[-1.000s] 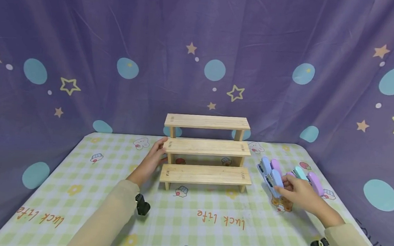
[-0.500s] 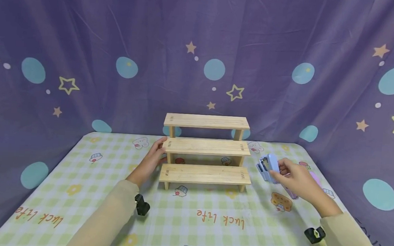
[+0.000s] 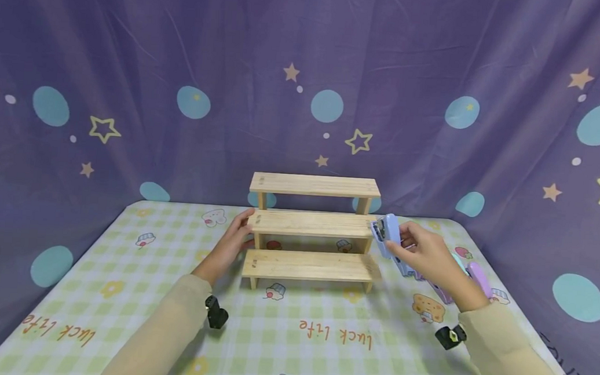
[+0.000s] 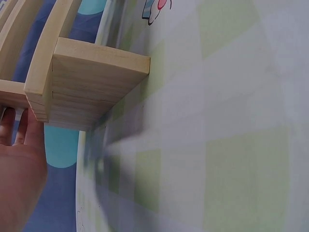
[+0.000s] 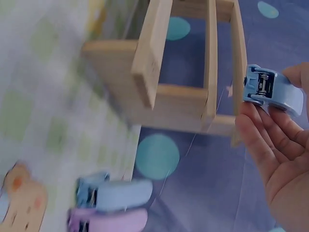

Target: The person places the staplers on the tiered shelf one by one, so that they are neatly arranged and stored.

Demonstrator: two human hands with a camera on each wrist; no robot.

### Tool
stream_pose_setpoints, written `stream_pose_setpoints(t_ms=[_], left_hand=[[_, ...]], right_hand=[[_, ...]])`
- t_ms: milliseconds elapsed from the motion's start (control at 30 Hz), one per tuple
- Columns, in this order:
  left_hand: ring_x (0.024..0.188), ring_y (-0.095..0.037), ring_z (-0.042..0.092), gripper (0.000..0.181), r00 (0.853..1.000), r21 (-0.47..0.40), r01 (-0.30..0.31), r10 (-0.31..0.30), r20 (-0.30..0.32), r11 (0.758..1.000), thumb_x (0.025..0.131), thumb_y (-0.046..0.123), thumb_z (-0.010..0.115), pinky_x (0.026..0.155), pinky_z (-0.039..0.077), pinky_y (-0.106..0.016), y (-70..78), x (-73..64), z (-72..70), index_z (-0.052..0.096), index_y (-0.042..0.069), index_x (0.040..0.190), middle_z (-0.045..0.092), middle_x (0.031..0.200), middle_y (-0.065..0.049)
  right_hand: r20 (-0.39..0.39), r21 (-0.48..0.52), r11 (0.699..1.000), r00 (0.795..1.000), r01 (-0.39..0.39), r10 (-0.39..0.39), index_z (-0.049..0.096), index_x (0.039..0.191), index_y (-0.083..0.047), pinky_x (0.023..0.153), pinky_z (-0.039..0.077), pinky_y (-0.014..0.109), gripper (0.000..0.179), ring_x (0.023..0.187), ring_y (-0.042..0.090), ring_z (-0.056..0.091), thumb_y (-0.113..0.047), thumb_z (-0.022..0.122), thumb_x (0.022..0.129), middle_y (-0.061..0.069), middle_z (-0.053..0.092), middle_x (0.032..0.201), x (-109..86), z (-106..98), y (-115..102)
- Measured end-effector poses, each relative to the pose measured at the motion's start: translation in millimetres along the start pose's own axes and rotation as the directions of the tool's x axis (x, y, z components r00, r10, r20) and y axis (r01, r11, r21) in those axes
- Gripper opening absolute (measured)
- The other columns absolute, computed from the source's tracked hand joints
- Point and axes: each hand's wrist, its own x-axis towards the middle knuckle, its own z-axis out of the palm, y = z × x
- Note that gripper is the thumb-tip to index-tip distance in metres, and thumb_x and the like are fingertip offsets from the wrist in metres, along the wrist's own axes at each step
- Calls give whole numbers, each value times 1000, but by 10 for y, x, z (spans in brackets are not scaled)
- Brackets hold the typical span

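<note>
From where I stand, the right hand (image 3: 428, 253) is the busy one: its grip is closed on a light blue stapler (image 3: 392, 230), pinched between thumb and fingers. It has the stapler up off the table (image 3: 291, 315), near the right end of the wooden rack (image 3: 312, 223); whether the two touch, I can't tell. The left hand (image 3: 229, 243) has no stapler in its grip; its fingers are extended, their tips against the rack's left side, by the middle board.

By my reckoning things are at an early stage. One stapler is lifted and not yet set down, and I see none on the rack's three boards. The rest lie on the table to the right of the rack. A second blue stapler (image 5: 124, 195) and a purple stapler (image 5: 116, 221) sit side by side; farther right of the rack are a teal stapler (image 3: 461, 262), partly hidden behind the right hand, and another purple stapler (image 3: 479, 278). One more purple piece (image 3: 442, 293) shows under that wrist, too covered to make out fully.
</note>
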Motion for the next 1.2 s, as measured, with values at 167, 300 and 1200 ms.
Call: stream_pose_setpoints(t_ms=[167,300,1200], left_hand=[[144,-34,29,53,1000,-3,-18,18,17,1000,111,25,32,116,30,-53,6,-12,-4,18,15,161,21,161,-15],[145,-35,27,54,999,1,-20,20,36,1000,111,25,32,117,28,-53,62,-55,17,16,15,161,19,162,-16],[146,-31,27,53,1000,16,14,-14,-3,1000,110,29,33,117,30,-49,44,-12,35,19,21,161,18,163,-11]], right_hand=[[24,54,999,1000,7,-9,61,113,-5,71,58,35,29,86,20,68,-27,70,96,6,69,96,185,110,-131],[35,80,997,999,-7,4,59,113,-7,73,58,37,32,87,19,67,-33,70,96,5,68,97,323,196,-221],[22,207,976,998,-67,64,58,106,-10,71,52,35,35,86,20,60,-42,67,95,5,64,96,1348,670,-829]])
